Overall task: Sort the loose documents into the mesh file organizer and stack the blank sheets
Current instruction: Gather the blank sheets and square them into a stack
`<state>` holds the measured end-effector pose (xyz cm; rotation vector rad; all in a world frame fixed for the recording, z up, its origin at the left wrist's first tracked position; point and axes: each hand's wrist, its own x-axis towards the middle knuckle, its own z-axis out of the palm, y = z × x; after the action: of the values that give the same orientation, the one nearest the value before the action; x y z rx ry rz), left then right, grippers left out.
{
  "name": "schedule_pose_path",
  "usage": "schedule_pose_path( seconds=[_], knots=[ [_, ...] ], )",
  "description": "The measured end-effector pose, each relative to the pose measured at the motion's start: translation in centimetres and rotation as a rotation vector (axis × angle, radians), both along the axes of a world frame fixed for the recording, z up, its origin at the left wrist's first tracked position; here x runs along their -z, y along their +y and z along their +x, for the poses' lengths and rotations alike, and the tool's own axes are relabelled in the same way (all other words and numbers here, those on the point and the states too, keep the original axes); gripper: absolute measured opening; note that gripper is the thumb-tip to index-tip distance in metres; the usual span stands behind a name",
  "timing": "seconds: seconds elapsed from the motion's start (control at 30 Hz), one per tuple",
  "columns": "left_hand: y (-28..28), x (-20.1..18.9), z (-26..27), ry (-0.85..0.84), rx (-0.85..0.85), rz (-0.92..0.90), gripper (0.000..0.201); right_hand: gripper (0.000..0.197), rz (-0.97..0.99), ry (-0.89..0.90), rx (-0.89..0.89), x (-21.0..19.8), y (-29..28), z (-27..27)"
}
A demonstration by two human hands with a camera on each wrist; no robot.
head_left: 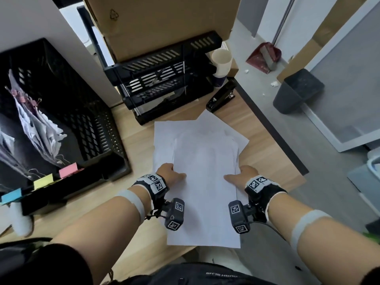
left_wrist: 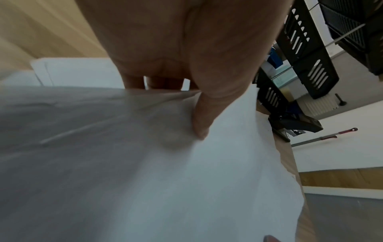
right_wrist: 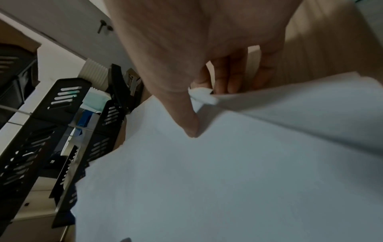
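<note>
I saw left hand [head_left: 169, 171] and right hand [head_left: 243, 174] pinching blank sheets [head_left: 205, 182], thumbs on top; fingers mostly hidden underneath.

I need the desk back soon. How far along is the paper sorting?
Looks done: clipped documents already stand in the black mesh organizer on the left. In hand: left hand and right hand each grip a side of a bundle of blank sheets. Left: more white sheets lie fanned and askew underneath on the desk, so the stack is not yet squared.
</note>
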<state>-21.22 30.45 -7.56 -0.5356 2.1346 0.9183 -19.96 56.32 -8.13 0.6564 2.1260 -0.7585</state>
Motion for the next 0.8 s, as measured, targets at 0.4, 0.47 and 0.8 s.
schedule_pose_path(
  seconds=[0.4, 0.47, 0.8],
  knots=[
    [1.0, -3.5, -7.3, 0.316, 0.164, 0.041, 0.018, 0.042, -0.280, 0.025, 0.219, -1.3, 1.4, -0.3],
    [1.6, -2.5, -8.3, 0.282, 0.203, -0.068, 0.026, 0.055, -0.125, 0.021, 0.127, -0.8, 0.8, -0.3],
    [1.6, 0.0, -7.5, 0.166, 0.236, -0.151, 0.047, 0.038, -0.133, 0.072, 0.308, -0.1, -1.0, -1.0]
  ],
)
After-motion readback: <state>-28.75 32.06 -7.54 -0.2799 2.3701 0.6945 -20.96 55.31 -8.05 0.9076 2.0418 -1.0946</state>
